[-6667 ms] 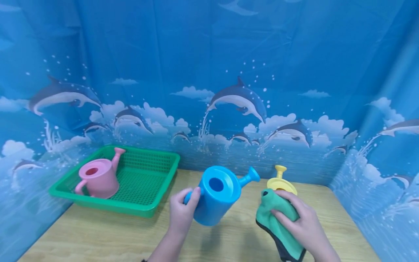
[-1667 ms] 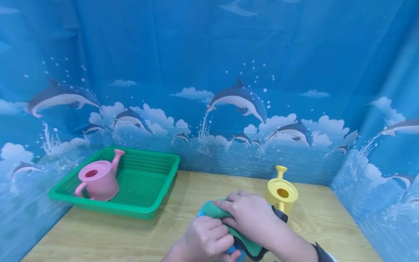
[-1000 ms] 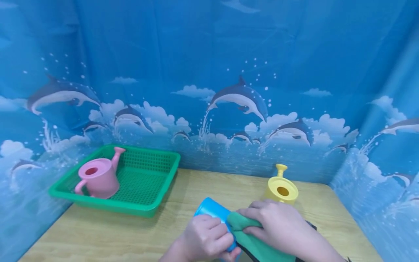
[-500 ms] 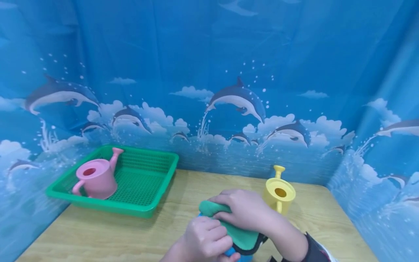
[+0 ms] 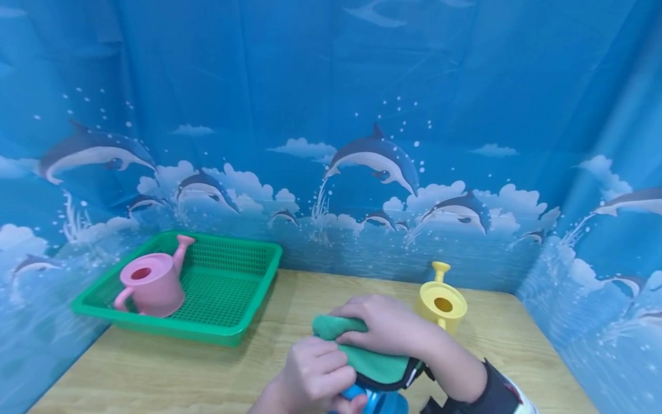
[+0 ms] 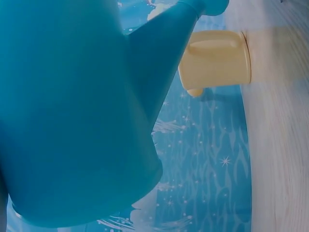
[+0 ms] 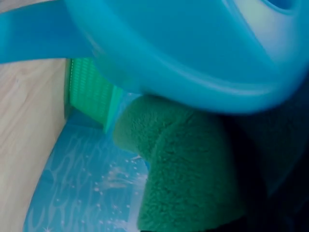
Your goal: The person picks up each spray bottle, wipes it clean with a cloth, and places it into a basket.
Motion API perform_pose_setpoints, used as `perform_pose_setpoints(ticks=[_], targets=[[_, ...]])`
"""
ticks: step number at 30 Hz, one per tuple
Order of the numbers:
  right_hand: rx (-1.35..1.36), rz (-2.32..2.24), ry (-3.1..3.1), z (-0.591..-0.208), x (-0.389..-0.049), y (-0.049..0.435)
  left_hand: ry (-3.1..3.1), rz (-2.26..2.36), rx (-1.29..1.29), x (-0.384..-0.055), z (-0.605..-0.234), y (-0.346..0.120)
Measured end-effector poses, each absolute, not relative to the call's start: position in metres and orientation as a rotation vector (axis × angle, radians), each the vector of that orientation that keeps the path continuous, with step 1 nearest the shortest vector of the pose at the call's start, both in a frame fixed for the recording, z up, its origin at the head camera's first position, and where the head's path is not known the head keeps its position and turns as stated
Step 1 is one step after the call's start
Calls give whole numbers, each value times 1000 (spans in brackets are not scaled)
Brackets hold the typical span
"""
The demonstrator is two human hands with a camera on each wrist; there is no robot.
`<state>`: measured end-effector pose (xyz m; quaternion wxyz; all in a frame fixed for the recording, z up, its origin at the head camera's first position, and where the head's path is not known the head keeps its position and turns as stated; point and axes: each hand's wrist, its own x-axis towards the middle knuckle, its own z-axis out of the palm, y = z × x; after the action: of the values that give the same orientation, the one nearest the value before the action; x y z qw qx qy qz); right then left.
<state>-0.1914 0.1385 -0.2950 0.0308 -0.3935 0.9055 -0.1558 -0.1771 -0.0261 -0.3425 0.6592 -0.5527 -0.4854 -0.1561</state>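
While my right hand (image 5: pixel 385 328), curled around a soft green cloth with black edging (image 5: pixel 380 365), now covers surface left bare a second ago on the glossy blue plastic watering can (image 6: pixel 72 111), wiping appears unfinished there. My left hand (image 5: pixel 318 371) grips the can, tilted over the wood-grain table (image 5: pixel 181 374); its visible wall looks smooth and unmarked
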Motion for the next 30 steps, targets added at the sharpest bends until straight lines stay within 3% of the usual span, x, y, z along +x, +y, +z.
perform_pose_setpoints(ticks=[19,30], targets=[[-1164,-559,2687,-278,-164,188,-1136,-269,-1240,-177,-340,-34],[-1048,-568,2739,-284,-177,168,-1039,-280,-1281,-170,-335,-28]])
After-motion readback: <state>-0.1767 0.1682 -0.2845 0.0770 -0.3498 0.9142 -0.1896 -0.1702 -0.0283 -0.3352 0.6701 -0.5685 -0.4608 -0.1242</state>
